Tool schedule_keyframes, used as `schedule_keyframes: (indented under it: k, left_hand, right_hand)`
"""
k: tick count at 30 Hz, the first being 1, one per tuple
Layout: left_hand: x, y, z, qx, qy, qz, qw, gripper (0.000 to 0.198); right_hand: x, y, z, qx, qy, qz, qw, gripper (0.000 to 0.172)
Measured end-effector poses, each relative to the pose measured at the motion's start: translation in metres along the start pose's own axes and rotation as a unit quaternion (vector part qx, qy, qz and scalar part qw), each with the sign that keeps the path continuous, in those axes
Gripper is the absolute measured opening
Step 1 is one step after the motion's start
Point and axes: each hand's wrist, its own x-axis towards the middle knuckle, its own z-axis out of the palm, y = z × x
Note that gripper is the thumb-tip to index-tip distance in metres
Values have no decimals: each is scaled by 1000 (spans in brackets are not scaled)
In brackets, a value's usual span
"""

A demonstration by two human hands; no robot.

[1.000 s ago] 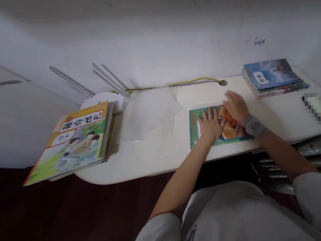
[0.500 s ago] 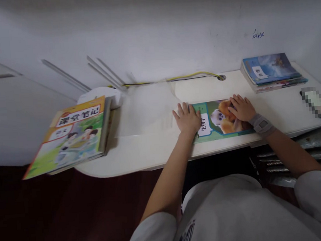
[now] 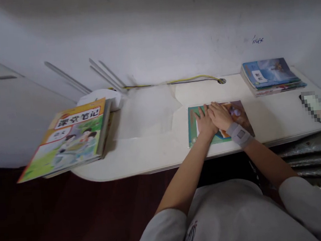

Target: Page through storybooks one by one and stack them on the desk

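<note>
A green-edged textbook point(image 3: 241, 115) with an animal photo on its cover lies flat on the white desk in front of me. My left hand point(image 3: 205, 123) rests palm down on the left half of the cover, fingers stretched out. Close against it, my right hand point(image 3: 219, 115) also lies flat on the cover, its fingers reaching the left fingertips. A grey band point(image 3: 239, 134) circles my right wrist. Both hands hide the cover's middle. Left of the book, a clear plastic sheet point(image 3: 145, 112) is spread on the desk.
Books with an orange-and-green cover point(image 3: 77, 133) overhang the desk's left end, beside a white router point(image 3: 99, 95) with several antennas. A yellow cable point(image 3: 196, 77) runs along the wall. At right are a book stack point(image 3: 274, 72) and a blurred-out, phone-like object point(image 3: 318, 106).
My hands have come together from the two sides of the textbook to its middle. My right hand moved left and my left hand moved right, uncovering the cover's right part.
</note>
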Motion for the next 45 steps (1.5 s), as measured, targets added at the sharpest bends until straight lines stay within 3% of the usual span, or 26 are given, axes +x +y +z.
schedule_keyframes:
  k: [3, 7, 12, 15, 19, 23, 26, 29, 33, 36, 39, 45]
  left_hand:
    - [1, -3, 0, -3, 0, 4, 1000, 70]
    - [2, -11, -1, -4, 26, -4, 1000, 59]
    - [3, -43, -7, -5, 14, -60, 998, 62]
    - [2, -61, -8, -16, 23, -97, 995, 64]
    - [2, -69, -3, -36, 68, -129, 989, 65]
    - [6, -75, -5, -104, 124, -120, 979, 39]
    - [10, -84, -10, -241, 164, -128, 948, 29]
    - [17, -92, -17, -407, 176, -156, 883, 41]
    - [32, -102, -26, -592, 59, -80, 800, 70]
    - [42, -109, -33, -657, -14, -47, 752, 70]
    - [44, -115, -39, -672, -38, -63, 737, 58]
    - [35, -116, -43, -673, -27, -83, 735, 43]
  right_hand:
    - [-1, 2, 5, 26, -17, -20, 999, 47]
    - [-15, 42, -4, -28, -26, -18, 999, 51]
    - [-31, 83, -17, -80, -15, 58, 995, 54]
    - [-33, 90, -16, -88, -16, 65, 994, 54]
    - [-33, 92, -9, -102, -4, 50, 993, 55]
    - [-34, 95, -3, -103, 15, 44, 994, 54]
    - [-34, 96, -1, -98, 24, 42, 994, 54]
    - [-34, 98, 0, -86, 35, 41, 995, 52]
    - [-29, 102, 0, -59, 54, 33, 996, 49]
    - [-24, 107, -1, -38, 70, 30, 996, 45]
    - [-17, 116, -5, -12, 85, 17, 996, 40]
    - [-6, 134, -25, 117, 81, -43, 989, 33]
